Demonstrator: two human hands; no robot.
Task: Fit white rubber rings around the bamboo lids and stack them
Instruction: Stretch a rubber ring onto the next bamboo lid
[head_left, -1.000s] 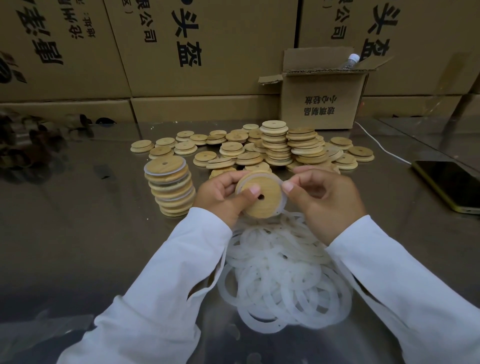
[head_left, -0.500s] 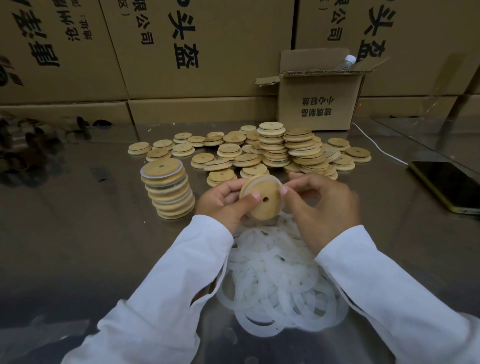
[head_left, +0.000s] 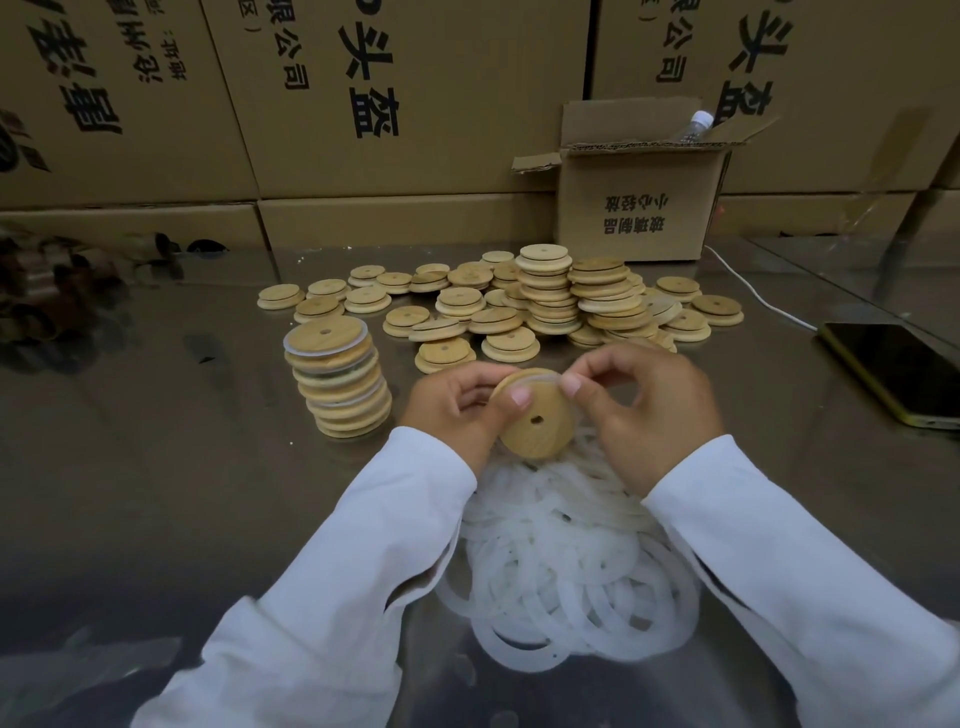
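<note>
1. Now the bamboo lid (head_left: 535, 415) is held off the table (head_left: 156, 467) between both hands, just above the loose pile of rings (head_left: 566, 566). It is tilted, with its flat face and small hole turned toward the camera.
2. The left hand (head_left: 457, 408) grips the lid's left rim, with the thumb laid on the face and the fingers curled behind.
3. The right hand (head_left: 644, 410) pinches the white rubber ring (head_left: 540, 378) at the lid's upper right edge. The ring shows only as a thin pale arc along the top rim. Whether it is seated around the lower rim cannot be told.
4. The ring lies up and to the right of the left hand's grip. Seating it probably means working around the rim from there while the left hand steadies the lid.
5. The finished stack (head_left: 337, 384) stands left of the left hand, near but apart, so that hand is nearer for stacking. The unfitted lids (head_left: 550, 296) lie beyond both hands.
</note>
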